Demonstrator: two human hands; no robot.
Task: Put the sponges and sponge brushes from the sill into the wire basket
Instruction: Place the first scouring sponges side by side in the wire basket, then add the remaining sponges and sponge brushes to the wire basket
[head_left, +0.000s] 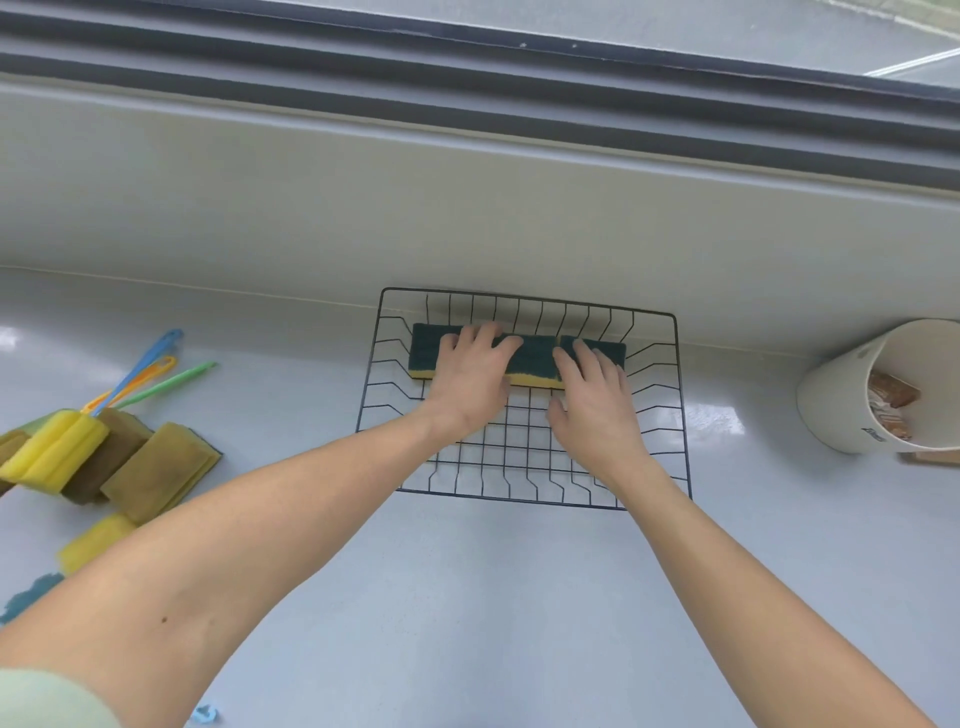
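Sponges (535, 358) lie in the wire basket (524, 457) under straight, spread fingers (488, 338) of both hands.

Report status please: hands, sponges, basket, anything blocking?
Left hand and right hand flat on green-topped sponges at back of wire basket. Sponge pile and sponge brushes wait at left. Nothing blocking.
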